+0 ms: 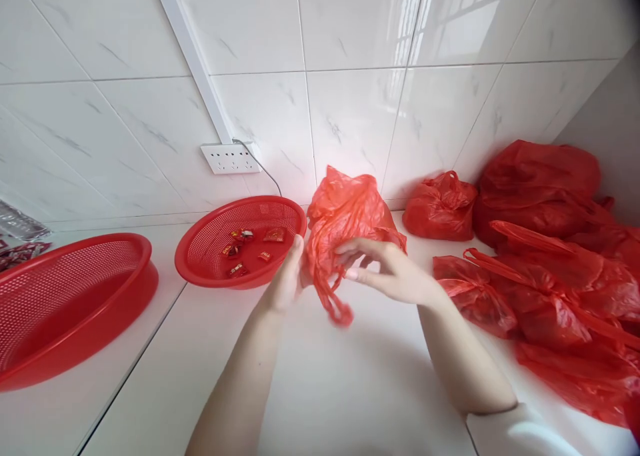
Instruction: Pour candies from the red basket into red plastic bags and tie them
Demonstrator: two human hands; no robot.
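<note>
A crumpled red plastic bag (347, 206) is held up above the white table, its twisted handles hanging down toward me. My left hand (291, 273) is closed around the bag's left side, with the thumb pointing up and the fingers partly hidden behind the plastic. On the near right side, my right hand (387, 266) has its fingers bent against the bag, thumb and fingertips gathering some of the plastic. Just left of my left hand stands a round red plastic basket (200, 269) holding several small wrapped snack packets (237, 251).
A larger red basket (115, 316) stands at the left, with shiny packets (20, 233) behind it. Several filled red bags (550, 296) crowd the right side, and a small tied red bag (440, 206) sits by the wall. A power strip (230, 158) with a cable is on the tiled wall.
</note>
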